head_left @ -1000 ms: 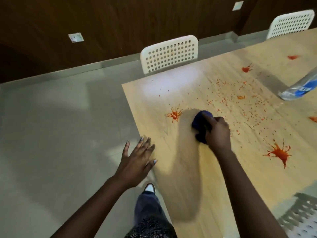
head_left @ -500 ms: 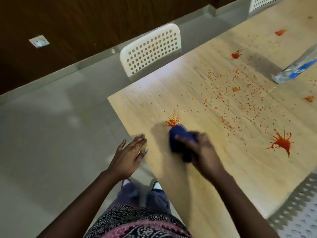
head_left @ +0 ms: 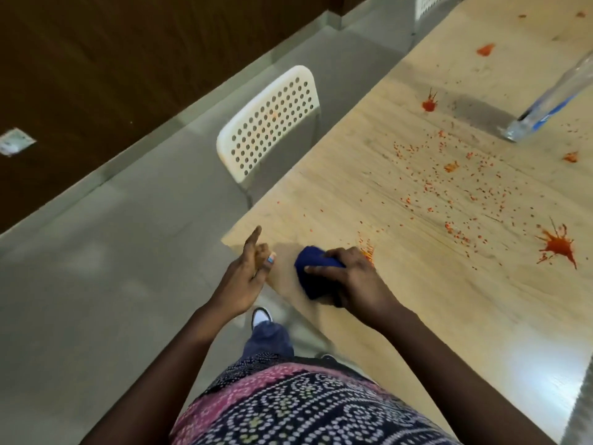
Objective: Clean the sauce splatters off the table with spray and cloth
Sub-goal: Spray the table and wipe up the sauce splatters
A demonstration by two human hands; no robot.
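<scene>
Nearest you, your right hand is clenched around the bunched blue cloth and presses it onto the desk close to its near corner. Your left hand hovers just beside that corner, holding nothing, with the forefinger stretched out and the other fingers loosely bent.

You look to be in the wiping step, working on the small orange splatter that shows right at your right knuckles; part of it seems hidden under the hand. The next move calls for dragging the cloth firmly across that mark, then carrying on outward.

Further off, a field of fine red specks spreads across the middle of the desk, with a large red splash to the right of it. Beyond those lie a smaller splash and an orange smear. The clear spray bottle stands well apart at the far right, so most of the job is left. A white perforated chair is tucked against the desk's left edge.
</scene>
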